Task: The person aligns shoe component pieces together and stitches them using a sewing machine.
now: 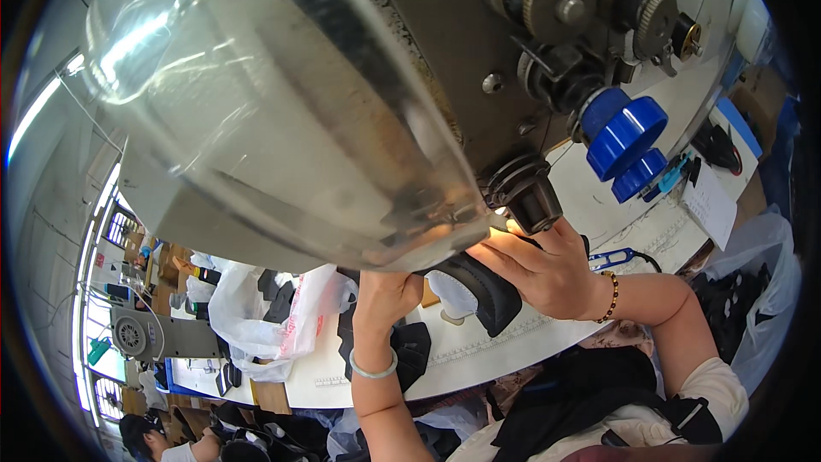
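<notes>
A dark sewing machine head (479,77) fills the upper middle, with a large clear plastic cover (256,120) on its left side. Under the machine lies a black fabric piece (483,295) with stitched edges and a white inner part (453,291). My right hand (552,269), with a beaded bracelet at the wrist, grips this piece from its right side, fingertips close beneath the needle area. My left hand (385,298), wearing a pale bangle, is at the piece's left; the clear cover and machine hide its fingers. A small light glows by the right fingertips.
Blue knobs (627,137) and metal tension dials jut from the machine. A blue-handled tool (611,258) lies right of my hand. Left stands a white plastic bag (274,316) with black pieces. Printed rulers (479,344) run along the white table. Another person (167,441) sits at lower left.
</notes>
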A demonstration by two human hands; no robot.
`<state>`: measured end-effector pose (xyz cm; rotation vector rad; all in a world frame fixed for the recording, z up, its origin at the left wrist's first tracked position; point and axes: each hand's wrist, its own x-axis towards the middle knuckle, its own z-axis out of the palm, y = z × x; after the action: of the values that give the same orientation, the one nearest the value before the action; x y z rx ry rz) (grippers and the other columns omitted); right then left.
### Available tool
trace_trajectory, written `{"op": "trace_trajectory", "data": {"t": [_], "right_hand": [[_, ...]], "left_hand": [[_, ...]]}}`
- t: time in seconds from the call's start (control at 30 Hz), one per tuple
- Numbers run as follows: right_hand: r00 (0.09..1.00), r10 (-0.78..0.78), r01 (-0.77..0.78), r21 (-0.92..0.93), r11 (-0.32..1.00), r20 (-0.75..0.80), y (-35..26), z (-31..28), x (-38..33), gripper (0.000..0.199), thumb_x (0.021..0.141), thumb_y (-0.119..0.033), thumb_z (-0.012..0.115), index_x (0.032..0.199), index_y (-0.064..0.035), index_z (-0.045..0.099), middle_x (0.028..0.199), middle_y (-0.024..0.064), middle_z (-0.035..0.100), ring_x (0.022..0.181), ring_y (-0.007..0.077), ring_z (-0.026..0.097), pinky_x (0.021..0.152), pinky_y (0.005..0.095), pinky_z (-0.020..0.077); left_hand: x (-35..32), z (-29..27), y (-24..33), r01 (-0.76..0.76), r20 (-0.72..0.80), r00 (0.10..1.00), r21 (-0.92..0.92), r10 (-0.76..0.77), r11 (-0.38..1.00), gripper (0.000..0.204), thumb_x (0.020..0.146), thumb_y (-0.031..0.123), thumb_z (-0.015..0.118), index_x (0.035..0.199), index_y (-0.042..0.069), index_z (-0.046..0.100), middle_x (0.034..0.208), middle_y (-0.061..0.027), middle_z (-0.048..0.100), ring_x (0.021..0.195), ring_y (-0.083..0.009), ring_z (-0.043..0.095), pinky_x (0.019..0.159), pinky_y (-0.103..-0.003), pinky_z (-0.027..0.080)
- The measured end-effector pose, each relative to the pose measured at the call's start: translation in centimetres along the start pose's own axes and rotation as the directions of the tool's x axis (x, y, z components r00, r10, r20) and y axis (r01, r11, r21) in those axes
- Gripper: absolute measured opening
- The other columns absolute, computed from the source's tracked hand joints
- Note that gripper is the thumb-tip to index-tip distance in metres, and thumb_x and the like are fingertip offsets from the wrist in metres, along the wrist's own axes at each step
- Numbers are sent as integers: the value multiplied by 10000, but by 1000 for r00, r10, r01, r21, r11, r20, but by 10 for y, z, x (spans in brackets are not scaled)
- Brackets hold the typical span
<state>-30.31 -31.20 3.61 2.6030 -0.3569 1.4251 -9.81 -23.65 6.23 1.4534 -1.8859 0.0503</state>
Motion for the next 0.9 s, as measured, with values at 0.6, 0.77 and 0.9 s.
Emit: {"op": "trace_trajectory", "data": {"t": [0.6,0.77,0.9], "right_hand": [[987,-153,159,-126,979,53,15,-11,4,341,780,-180,597,1112,-114,638,1036,23,598,1012,211,551,898,378,453],[986,-128,128,1,992,110,31,-7,1,289,836,-184,565,1104,-232,661,1142,-39,614,1061,165,547,920,379,367],[992,-104,96,103,990,71,36,-8,2,274,844,-192,592,1099,-258,669,1146,-59,634,1069,154,548,937,353,349]], "left_hand": [[-8,-12,-4,120,38,992,-9,-120,993,563,546,-161,439,1019,5,695,1052,-134,650,934,-281,652,817,-278,496],[-6,-16,9,151,65,987,-76,-147,986,552,562,-116,420,1035,-10,684,1093,-151,636,1002,-301,627,861,-311,486],[-3,-15,26,39,97,994,95,-48,995,545,573,-52,408,1038,-4,688,1107,-164,623,1093,-332,576,944,-375,444]]}}
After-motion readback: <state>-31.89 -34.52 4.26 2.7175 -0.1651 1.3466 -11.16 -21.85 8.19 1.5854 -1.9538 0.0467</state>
